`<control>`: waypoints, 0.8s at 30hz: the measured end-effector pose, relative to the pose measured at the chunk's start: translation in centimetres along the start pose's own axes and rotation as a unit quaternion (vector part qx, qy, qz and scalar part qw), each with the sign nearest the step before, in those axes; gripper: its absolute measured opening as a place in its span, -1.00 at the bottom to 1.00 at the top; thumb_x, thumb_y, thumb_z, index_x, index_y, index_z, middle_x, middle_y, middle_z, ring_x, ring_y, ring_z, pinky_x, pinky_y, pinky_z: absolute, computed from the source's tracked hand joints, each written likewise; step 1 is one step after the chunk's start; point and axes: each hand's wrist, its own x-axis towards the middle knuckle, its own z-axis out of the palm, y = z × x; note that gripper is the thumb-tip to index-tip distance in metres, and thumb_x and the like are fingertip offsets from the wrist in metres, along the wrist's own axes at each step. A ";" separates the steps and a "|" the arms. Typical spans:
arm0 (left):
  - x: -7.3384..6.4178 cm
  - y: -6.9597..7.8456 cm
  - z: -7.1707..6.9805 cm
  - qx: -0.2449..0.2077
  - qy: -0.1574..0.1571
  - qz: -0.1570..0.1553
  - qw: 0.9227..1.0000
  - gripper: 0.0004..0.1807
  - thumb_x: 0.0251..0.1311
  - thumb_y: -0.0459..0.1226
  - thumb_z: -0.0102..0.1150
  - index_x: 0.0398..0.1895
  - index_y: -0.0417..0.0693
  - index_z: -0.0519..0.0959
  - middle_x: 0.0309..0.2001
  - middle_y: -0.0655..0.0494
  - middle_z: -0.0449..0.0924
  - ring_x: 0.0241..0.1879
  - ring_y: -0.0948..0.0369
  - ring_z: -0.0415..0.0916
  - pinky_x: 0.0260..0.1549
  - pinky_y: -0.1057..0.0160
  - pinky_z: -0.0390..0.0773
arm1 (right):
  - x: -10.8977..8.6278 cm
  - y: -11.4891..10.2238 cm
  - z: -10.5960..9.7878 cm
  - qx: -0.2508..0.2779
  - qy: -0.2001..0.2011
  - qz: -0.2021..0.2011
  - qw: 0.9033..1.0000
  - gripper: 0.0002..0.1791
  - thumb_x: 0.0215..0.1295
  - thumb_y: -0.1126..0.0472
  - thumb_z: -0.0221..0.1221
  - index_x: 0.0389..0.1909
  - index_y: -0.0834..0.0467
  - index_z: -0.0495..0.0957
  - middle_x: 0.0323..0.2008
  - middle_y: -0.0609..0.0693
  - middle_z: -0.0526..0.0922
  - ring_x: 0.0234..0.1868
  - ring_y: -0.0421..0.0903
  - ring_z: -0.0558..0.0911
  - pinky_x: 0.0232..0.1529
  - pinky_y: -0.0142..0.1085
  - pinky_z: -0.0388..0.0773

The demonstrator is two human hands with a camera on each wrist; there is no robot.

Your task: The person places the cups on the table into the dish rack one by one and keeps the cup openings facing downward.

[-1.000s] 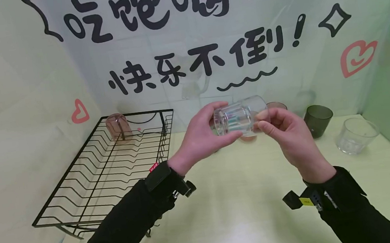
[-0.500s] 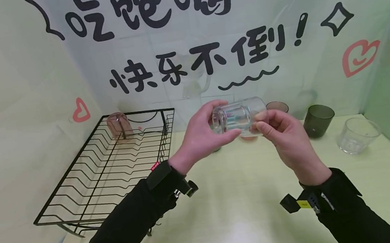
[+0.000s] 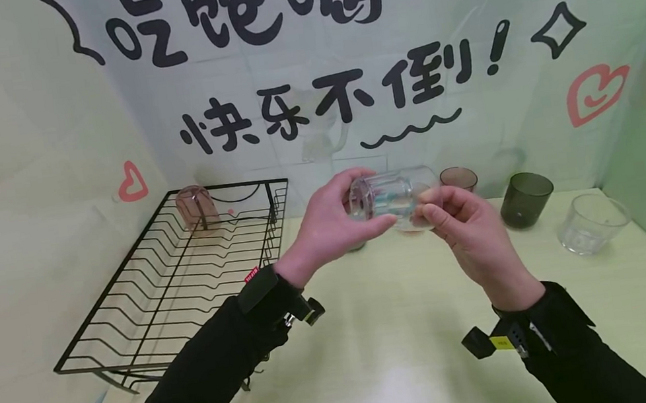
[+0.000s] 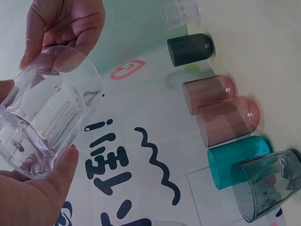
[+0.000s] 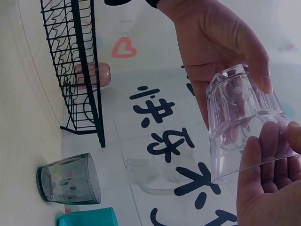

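Note:
A clear faceted tumbler [image 3: 388,195] lies sideways in the air, its mouth toward the right. My left hand [image 3: 331,219] grips the base end, the thumb along the near side and the fingers behind. At the mouth, my right hand [image 3: 478,237] pinches the rim, with the thumb outside and fingertips inside the glass, as the right wrist view shows the fingers [image 5: 268,141] through the clear wall. Both hands are above the table, in front of a row of cups. Part of the base is hidden by my left hand.
On the left stands a black wire dish rack [image 3: 112,282] with a pink cup [image 3: 197,208] upside down at its back. Along the wall stand a dark cup [image 3: 527,200], a short clear glass [image 3: 591,224], pink cups [image 4: 228,121], a teal cup [image 4: 218,162] and a grey-green glass [image 4: 268,184].
The tumbler has levelled slightly and shifted a little left, its mouth end dropping. My right hand has moved slightly left with it. Both hands keep their hold.

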 end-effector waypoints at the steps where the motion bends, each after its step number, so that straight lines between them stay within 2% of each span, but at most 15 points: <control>1: 0.0 0.0 -0.1 -0.002 -0.001 -0.003 1.000 -0.29 0.00 -0.22 0.51 0.26 -0.05 0.43 0.01 0.05 0.54 -0.15 0.12 0.55 -0.22 0.26 0.64 | 0.0 0.0 0.0 0.002 -0.003 0.001 1.000 -0.83 0.38 0.42 0.14 -0.21 0.13 0.64 -0.32 -0.02 0.62 -0.26 -0.16 0.64 -0.03 -0.35 0.60; 14: -0.2 0.1 -0.7 0.001 -0.001 -0.010 1.000 -0.27 -0.01 -0.23 0.53 0.27 -0.08 0.43 0.03 0.04 0.54 -0.15 0.12 0.56 -0.22 0.25 0.64 | 0.1 0.0 -0.2 0.000 -0.024 -0.006 1.000 -0.77 0.41 0.44 0.09 -0.14 0.12 0.66 -0.26 -0.02 0.68 -0.19 -0.14 0.65 0.04 -0.31 0.57; 20: -0.3 -0.2 -1.1 -0.004 0.007 -0.009 1.000 -0.28 -0.02 -0.23 0.53 0.26 -0.08 0.45 0.01 0.05 0.55 -0.19 0.12 0.56 -0.25 0.24 0.65 | 0.3 -0.1 -0.8 0.005 -0.015 -0.018 1.000 -0.77 0.41 0.46 0.09 -0.09 0.18 0.66 -0.22 -0.01 0.68 -0.18 -0.14 0.68 0.05 -0.30 0.57; 24: -0.4 -0.2 -1.5 -0.010 0.012 -0.004 1.000 -0.31 -0.02 -0.25 0.53 0.23 -0.07 0.47 0.00 0.06 0.55 -0.19 0.13 0.57 -0.24 0.23 0.64 | 0.2 -0.1 -1.2 -0.013 -0.011 -0.022 1.000 -0.77 0.40 0.46 0.09 -0.07 0.21 0.65 -0.24 0.00 0.70 -0.18 -0.13 0.68 0.03 -0.31 0.58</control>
